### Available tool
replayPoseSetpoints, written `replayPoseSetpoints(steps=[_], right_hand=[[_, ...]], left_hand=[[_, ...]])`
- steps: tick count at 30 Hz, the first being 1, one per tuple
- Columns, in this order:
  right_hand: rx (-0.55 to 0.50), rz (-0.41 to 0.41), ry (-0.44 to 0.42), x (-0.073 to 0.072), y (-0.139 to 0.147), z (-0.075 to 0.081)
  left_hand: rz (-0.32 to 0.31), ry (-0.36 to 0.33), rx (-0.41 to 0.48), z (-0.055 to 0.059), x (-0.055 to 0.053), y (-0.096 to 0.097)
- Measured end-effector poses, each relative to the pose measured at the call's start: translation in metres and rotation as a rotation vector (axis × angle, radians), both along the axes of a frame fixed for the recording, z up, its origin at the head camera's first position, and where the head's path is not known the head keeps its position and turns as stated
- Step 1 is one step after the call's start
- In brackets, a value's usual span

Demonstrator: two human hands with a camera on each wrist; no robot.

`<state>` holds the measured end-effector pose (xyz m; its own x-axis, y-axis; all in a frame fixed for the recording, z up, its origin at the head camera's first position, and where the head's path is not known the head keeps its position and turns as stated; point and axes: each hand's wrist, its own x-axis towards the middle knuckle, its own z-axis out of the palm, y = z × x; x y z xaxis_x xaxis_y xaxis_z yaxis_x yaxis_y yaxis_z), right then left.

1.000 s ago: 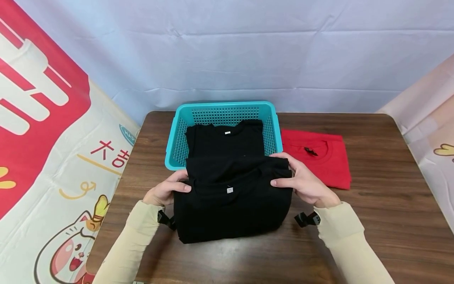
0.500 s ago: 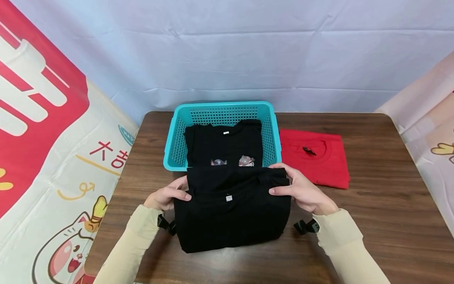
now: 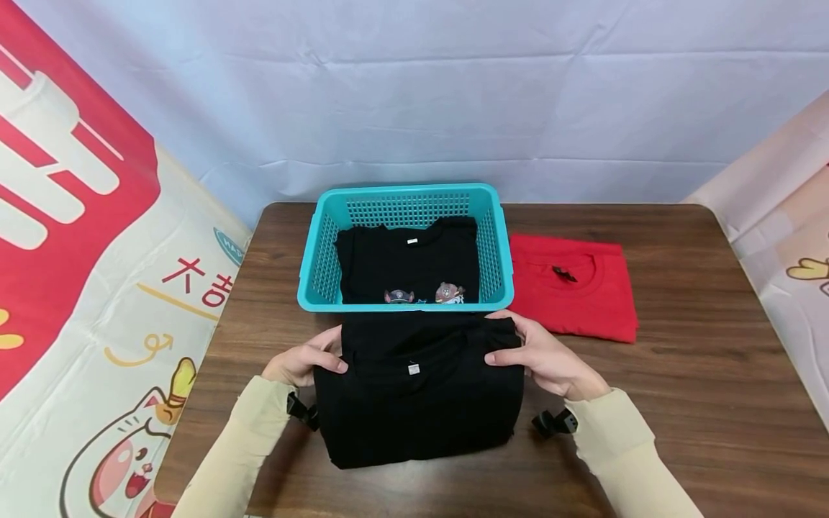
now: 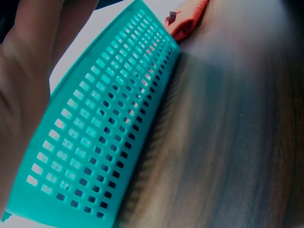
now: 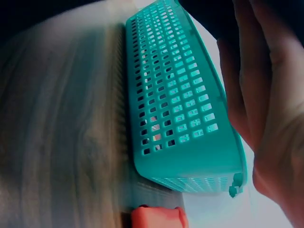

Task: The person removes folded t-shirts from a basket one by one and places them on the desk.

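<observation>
Brown wood-grain counter (image 3: 699,345), screened on three sides.
By the head view's clock, a folded red shirt (image 3: 576,302) is laid near 3, a printed cloth (image 3: 790,223) beyond; a pale sheet (image 3: 414,101) is hung at 12, a cartoon-printed banner (image 3: 103,237) at 9.

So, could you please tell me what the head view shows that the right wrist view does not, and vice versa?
Of these two, only the head view shows the left hand, the black shirt with cartoon prints inside the basket, and the pale label on the held black garment.

Only the right wrist view shows the outer face of the basket's near wall.

Both share the right hand, the basket, the table and the red shirt, though the wrist view catches just a piece of it.
</observation>
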<state>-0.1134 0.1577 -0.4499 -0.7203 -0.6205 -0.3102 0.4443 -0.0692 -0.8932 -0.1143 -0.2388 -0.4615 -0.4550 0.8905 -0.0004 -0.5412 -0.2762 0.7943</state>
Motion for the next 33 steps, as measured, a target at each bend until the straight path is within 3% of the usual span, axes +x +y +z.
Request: replayPoseSetpoints(steps=[12,20,27,33], right_hand=[[-0.053,0.029,-0.076,0.003,0.0,-0.014],[0.001,0.014,-0.071,-0.001,0.001,-0.018],[0.11,-0.003,-0.03,-0.004,0.002,-0.02],[0.275,0.007,0.103,-0.007,0.002,-0.024]], left_hand=[[0.026,-0.036,-0.134,-0.008,0.0,0.0],[0.118,-0.033,-0.322,-0.011,-0.003,-0.001],[0.177,0.047,-0.476,-0.011,-0.006,0.004],[0.197,0.164,-0.559,-0.014,-0.011,0.006]])
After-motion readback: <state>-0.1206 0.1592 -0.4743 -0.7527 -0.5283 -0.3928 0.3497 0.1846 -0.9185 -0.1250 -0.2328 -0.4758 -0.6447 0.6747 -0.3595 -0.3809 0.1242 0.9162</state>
